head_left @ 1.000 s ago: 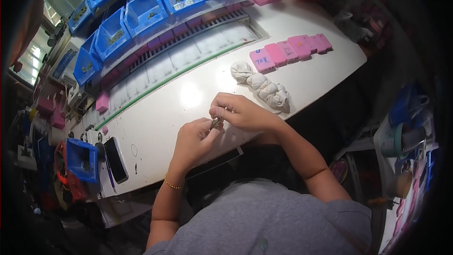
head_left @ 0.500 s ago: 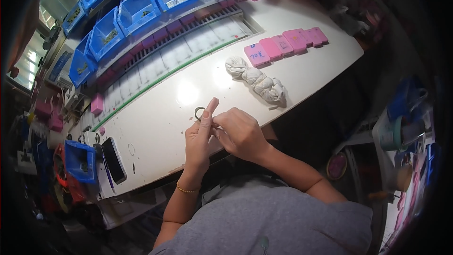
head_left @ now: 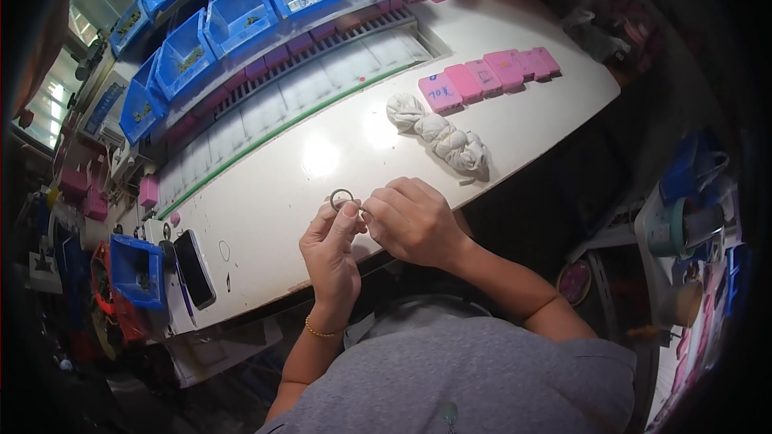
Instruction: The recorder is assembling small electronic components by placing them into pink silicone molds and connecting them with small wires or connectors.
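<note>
A thin dark ring (head_left: 341, 190) stands upright between the thumb and fingers of my left hand (head_left: 331, 251), above the near edge of the white table (head_left: 273, 229). Close beside it, my right hand (head_left: 418, 221) is closed in a pinch, its fingertips meeting those of the left. Whatever the right fingers grip is too small and too hidden to make out. Beyond the right hand lies a twisted bundle of white cloth (head_left: 452, 143), with a row of pink blocks (head_left: 441, 94) behind it.
Blue bins (head_left: 241, 20) with small contents stand on a rack along the back, above a pale panel with a green edge (head_left: 265, 138). At the left lie a phone (head_left: 193, 269), a pen (head_left: 184, 293) and a blue bin (head_left: 137, 272). A pink block (head_left: 149, 190) stands behind them.
My left thumb has bent down from pointing up and now presses on the ring. The left hand has shifted slightly left, and the ring shows more fully above the fingertips.
</note>
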`<state>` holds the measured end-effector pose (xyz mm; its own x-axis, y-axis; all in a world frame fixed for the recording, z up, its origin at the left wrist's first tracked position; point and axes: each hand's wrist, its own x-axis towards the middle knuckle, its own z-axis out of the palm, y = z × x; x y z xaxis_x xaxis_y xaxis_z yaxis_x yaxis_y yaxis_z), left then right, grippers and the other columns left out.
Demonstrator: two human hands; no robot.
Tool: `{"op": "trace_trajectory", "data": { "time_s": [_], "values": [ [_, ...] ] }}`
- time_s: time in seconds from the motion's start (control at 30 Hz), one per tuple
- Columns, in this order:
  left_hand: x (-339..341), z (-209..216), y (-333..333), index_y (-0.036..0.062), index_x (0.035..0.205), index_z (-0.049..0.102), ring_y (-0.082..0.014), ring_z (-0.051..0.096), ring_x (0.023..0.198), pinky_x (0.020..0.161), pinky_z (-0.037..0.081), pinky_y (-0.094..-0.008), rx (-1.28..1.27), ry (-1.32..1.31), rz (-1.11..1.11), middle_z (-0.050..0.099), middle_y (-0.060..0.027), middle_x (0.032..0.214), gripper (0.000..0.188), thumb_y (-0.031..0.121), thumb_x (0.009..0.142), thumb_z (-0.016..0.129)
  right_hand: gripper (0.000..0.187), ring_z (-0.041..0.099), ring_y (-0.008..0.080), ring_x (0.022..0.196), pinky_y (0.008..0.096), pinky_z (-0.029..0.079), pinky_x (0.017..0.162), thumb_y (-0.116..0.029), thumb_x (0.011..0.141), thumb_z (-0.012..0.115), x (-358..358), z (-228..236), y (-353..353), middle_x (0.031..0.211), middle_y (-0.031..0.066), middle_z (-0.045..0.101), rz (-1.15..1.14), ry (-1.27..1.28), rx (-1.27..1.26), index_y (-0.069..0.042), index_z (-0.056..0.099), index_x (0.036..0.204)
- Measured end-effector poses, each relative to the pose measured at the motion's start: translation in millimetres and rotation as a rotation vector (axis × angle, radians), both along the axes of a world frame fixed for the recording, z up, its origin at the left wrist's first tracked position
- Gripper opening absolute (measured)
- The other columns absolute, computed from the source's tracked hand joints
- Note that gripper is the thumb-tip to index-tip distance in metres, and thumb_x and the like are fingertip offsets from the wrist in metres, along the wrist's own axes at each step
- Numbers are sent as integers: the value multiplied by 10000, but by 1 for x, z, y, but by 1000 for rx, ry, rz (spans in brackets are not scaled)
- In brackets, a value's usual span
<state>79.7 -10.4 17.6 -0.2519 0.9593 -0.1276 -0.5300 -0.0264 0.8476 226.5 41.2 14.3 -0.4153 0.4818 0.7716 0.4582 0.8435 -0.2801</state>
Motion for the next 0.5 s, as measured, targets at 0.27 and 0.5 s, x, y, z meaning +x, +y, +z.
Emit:
{"op": "trace_trajectory", "data": {
  "time_s": [0.27,0.5],
  "values": [
    [6,-4,1,27,999,676,-93,593,877,813,468,-232,112,45,-44,645,-20,954,71,66,941,666,94,559,209,695,327,462,617,-143,884,618,-4,1,-9,789,58,574,87,190,-271,-53,591,890],
    [2,-2,4,-9,1002,694,-120,582,844,737,475,-255,319,545,13,616,-54,991,124,-24,879,706,234,483,83,607,252,404,546,-279,1001,468,6,-10,-11,689,-7,508,838,1027,-1893,-102,556,876]
  ]
}}
